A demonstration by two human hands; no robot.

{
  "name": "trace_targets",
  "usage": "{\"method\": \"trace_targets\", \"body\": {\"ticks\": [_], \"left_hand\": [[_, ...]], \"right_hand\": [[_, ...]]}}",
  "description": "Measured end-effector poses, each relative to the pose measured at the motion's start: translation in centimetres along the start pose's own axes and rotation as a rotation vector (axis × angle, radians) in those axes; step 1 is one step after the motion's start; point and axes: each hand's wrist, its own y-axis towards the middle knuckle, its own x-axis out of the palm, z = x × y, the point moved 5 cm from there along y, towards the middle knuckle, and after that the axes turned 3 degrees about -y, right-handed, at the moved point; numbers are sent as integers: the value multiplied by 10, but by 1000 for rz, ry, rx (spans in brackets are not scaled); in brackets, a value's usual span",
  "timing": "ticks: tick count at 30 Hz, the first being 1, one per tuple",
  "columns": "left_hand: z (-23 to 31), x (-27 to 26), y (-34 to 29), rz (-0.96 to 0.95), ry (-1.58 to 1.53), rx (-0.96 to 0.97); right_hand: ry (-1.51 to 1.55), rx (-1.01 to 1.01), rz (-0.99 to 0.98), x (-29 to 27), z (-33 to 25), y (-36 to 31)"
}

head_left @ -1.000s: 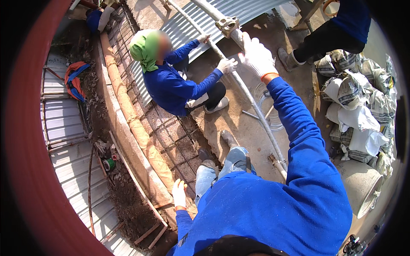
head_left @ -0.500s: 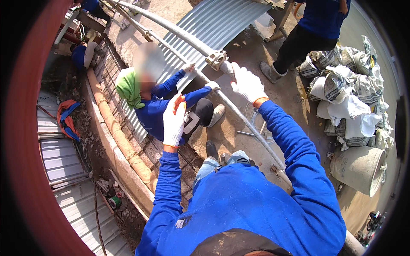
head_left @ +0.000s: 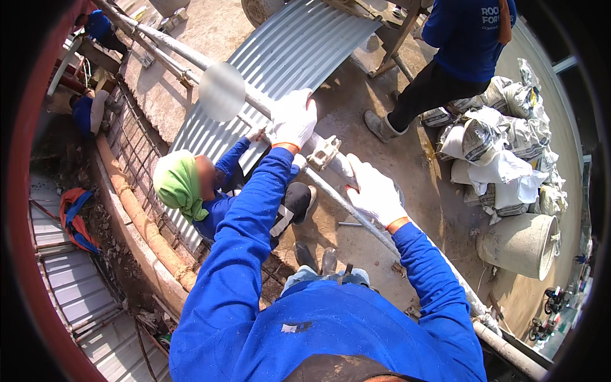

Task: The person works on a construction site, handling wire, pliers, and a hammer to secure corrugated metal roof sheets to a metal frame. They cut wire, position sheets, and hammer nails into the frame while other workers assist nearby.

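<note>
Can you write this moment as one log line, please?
left hand: around pole | right hand: around same pole | clamp: on pole, between hands | nearby: crouching co-worker, corrugated sheet, sack pile

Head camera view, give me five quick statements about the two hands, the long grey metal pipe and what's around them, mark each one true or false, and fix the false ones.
1. The white-gloved left hand grips the long grey metal pipe. True.
2. The white-gloved right hand hangs well clear of that pipe. False: it holds the pipe too.
3. The blocky grey metal coupler on the pipe sits between the two hands. True.
4. The crouching co-worker in a blue top wears a red head covering. False: it is a light green cloth head covering.
5. The heap of white and grey sacks lies to the right of both hands. True.
</note>
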Motion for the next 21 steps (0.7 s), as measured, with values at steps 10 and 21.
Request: {"method": "trace_targets", "body": {"ticks": [10, 21], "left_hand": [[-5, 2, -1, 79, -123, 9], [-3, 2, -4, 22, -63, -14]], "right_hand": [[36, 34, 3, -1, -2, 1], [26, 10, 38, 3, -1, -2]]}}
